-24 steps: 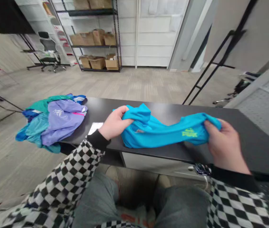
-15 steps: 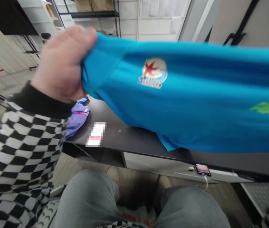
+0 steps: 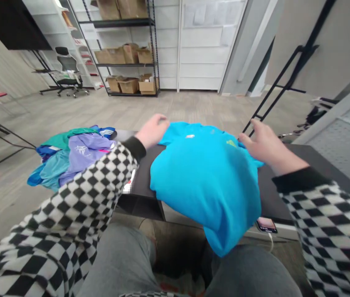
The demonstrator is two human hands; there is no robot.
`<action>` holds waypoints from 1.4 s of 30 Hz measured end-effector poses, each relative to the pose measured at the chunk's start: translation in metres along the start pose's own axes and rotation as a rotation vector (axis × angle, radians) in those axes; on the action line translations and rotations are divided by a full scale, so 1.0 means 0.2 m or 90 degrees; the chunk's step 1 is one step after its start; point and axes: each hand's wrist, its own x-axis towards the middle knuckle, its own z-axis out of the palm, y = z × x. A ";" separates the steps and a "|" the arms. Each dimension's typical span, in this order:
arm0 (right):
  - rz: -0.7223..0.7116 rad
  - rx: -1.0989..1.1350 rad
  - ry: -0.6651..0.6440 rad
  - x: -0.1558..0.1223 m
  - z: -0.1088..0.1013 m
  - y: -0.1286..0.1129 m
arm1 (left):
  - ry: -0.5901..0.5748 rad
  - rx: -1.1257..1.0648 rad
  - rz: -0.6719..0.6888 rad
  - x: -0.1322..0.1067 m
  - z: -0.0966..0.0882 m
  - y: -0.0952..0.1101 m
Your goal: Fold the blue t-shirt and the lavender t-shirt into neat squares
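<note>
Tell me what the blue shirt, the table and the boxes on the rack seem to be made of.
Blue shirt: soft, matte fabric, draping in rounded folds; cotton or synthetic, I can't tell.
Table: dark, smooth, low-sheen top, possibly laminated board; the core is hidden.
Boxes: most likely cardboard, judging by the dull brown sides.

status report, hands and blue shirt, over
Left hand at blue shirt, grip unclear; right hand open. Shirt draped, overhanging table. Clothes pile off to left.
</note>
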 end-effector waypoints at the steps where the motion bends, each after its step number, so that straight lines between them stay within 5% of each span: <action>1: -0.054 0.012 -0.020 -0.13 0.06 -0.03 | -0.084 0.035 0.065 -0.13 0.05 -0.07; 3: -0.144 0.024 -0.110 -0.41 0.19 -0.05 | -0.252 0.108 0.196 -0.41 0.15 -0.20; 5: -0.160 -0.001 -0.203 -0.66 0.31 -0.05 | -0.353 0.213 0.225 -0.68 0.23 -0.29; 7: -0.162 -0.031 -0.241 -0.82 0.39 -0.03 | -0.354 0.286 0.223 -0.88 0.27 -0.32; 10: -0.189 -0.038 -0.261 -0.89 0.41 0.02 | -0.316 0.313 0.229 -1.02 0.24 -0.29; 18: -0.235 0.010 -0.320 -0.87 0.28 0.06 | -0.189 0.302 0.134 -1.06 0.16 -0.34; 23: -0.212 0.047 -0.362 -0.92 0.23 0.06 | -0.206 0.304 0.145 -1.05 0.13 -0.37; 28: -0.082 0.011 -0.264 -0.80 0.30 0.13 | -0.064 0.329 0.033 -0.93 0.14 -0.44; 32: -0.017 -0.069 -0.241 -0.71 0.38 0.13 | -0.084 0.363 0.001 -0.88 0.21 -0.47; 36: -0.034 -0.090 -0.247 -0.71 0.40 0.12 | -0.109 0.195 0.045 -0.88 0.24 -0.40; 42: -0.053 -0.075 -0.260 -0.71 0.39 0.17 | -0.073 -0.199 -0.155 -0.94 0.24 -0.36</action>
